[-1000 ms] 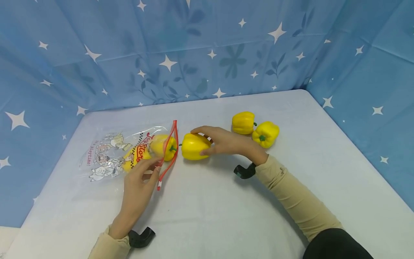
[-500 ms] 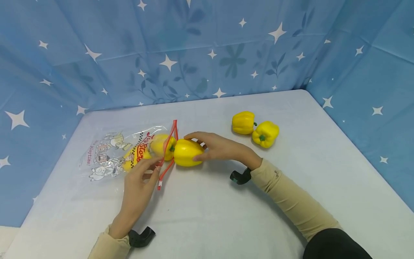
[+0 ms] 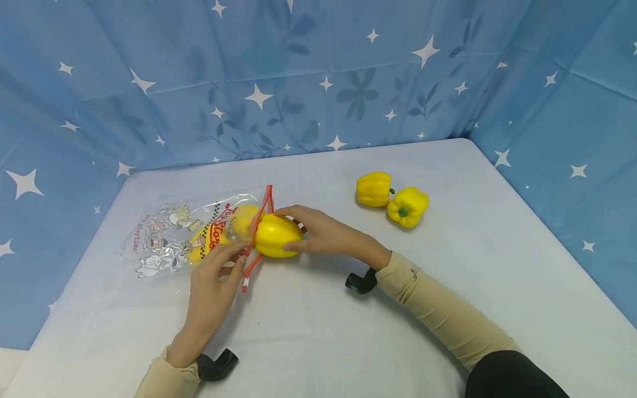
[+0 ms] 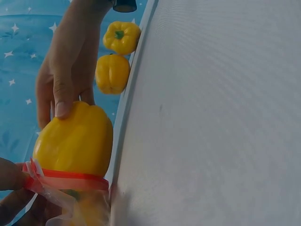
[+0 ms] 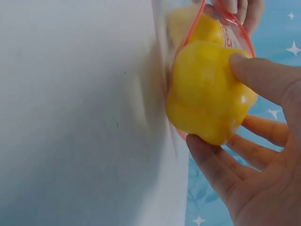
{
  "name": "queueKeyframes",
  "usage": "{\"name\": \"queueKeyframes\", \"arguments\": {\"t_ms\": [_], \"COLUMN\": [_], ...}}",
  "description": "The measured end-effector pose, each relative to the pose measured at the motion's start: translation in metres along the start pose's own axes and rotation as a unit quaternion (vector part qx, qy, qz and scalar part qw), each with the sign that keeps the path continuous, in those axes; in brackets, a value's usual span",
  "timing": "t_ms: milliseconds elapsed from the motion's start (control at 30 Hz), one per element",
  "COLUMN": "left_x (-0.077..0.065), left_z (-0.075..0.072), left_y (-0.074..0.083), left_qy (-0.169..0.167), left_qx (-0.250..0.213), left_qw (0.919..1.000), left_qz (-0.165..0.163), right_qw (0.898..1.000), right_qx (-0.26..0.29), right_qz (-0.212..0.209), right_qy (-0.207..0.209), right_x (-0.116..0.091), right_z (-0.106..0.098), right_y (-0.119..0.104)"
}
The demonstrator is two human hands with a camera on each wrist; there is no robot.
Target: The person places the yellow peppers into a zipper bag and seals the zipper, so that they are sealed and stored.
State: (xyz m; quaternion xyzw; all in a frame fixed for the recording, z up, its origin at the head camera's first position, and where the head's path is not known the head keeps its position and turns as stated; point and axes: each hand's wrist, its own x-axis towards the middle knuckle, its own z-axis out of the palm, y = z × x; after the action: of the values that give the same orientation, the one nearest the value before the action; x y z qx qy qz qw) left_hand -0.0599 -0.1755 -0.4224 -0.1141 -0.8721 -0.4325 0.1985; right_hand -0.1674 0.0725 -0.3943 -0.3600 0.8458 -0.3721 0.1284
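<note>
My right hand (image 3: 330,235) grips a yellow bell pepper (image 3: 278,236) between thumb and fingers, at the open mouth of a clear zip bag (image 3: 164,237) printed with cartoon figures. The pepper's stem end sits within the red zip edge (image 5: 190,29), as the right wrist view shows. My left hand (image 3: 214,287) pinches the near side of that red edge between thumb and fingers. Inside the bag lies another yellow pepper (image 3: 243,220), partly hidden by the held one. Yellow also shows behind the printed logo; whether it is print or a pepper I cannot tell.
Two more yellow bell peppers, one on its side (image 3: 373,189) and one with its green stem facing me (image 3: 408,207), lie together toward the back right of the white table (image 3: 348,331). A blue star-patterned curtain (image 3: 298,72) rises behind the table and along its right side.
My right hand has moved left and slightly nearer with the pepper, from outside the bag to its mouth, where the stem end has gone in. My left hand keeps its place on the edge.
</note>
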Motion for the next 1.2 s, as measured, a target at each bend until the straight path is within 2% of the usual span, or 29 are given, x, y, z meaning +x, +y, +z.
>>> {"name": "queueKeyframes", "arguments": {"t_ms": [333,633,800,1000,1200], "left_x": [-0.001,-0.001,0.0,-0.001,-0.003], "left_z": [0.001,0.002,0.002,0.002,0.003], "left_y": [-0.002,-0.002,-0.002,0.0,-0.001], "left_qy": [0.01,0.016,0.01,0.007,0.014], "left_qx": [0.005,0.01,0.012,0.015,0.021], "left_qw": [0.9998,0.9994,0.9996,0.9996,0.9991], "left_qz": [0.019,0.03,0.025,0.021,0.033], "right_qw": [0.999,0.99,0.987,0.993,0.996], "right_qx": [0.018,0.102,0.133,0.119,0.08], "right_qz": [0.014,0.042,0.06,0.022,-0.007], "right_qy": [0.033,0.087,0.063,0.009,0.025], "right_x": [0.004,0.006,0.006,0.004,0.002], "right_z": [0.013,0.029,0.032,0.033,0.035], "right_y": [-0.01,-0.011,-0.012,-0.011,-0.008]}}
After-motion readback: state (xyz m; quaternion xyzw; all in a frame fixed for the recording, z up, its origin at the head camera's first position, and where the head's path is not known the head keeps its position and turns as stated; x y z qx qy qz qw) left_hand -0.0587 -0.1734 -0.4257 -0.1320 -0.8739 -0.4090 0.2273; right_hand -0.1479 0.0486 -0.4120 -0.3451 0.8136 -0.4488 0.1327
